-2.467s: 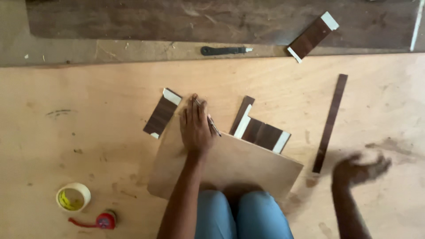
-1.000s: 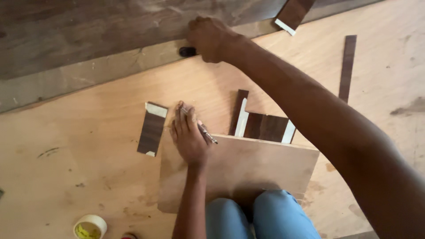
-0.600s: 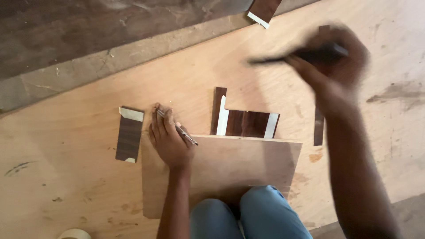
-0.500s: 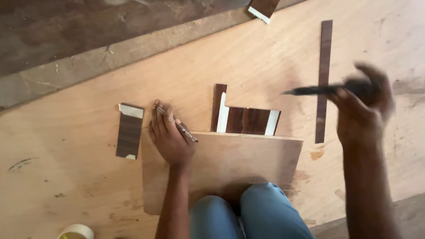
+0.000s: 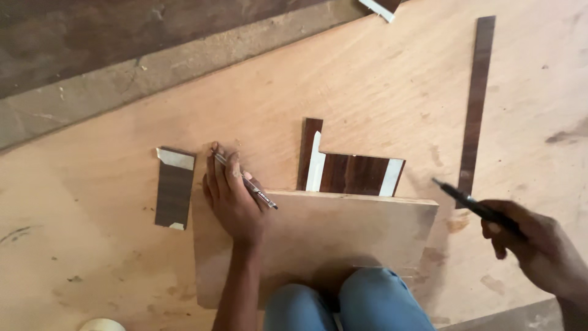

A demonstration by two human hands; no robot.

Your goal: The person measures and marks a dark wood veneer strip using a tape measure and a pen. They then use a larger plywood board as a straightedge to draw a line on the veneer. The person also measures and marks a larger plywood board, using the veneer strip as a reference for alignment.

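Observation:
My left hand [image 5: 231, 195] lies flat on the upper left corner of a small plywood board [image 5: 343, 239], with a thin pen [image 5: 246, 182] held between its fingers. At the lower right my right hand [image 5: 539, 246] grips a black knife-like tool [image 5: 467, 199], its tip pointing up and left toward a long dark veneer strip [image 5: 477, 92]. Dark veneer pieces with white edges [image 5: 352, 171] stick out from behind the board's far edge. My knees in blue jeans [image 5: 349, 303] rest at the board's near edge.
Everything lies on a large plywood sheet [image 5: 110, 245]. A dark veneer offcut with white ends [image 5: 174, 187] lies left of my left hand. Another offcut [image 5: 383, 6] sits at the top edge. Bare concrete and dark boards run along the top left. A tape roll [image 5: 101, 325] peeks in at the bottom.
My right hand reached to the far edge, picked up the black tool and brought it back down to the lower right. The left hand stayed on the board.

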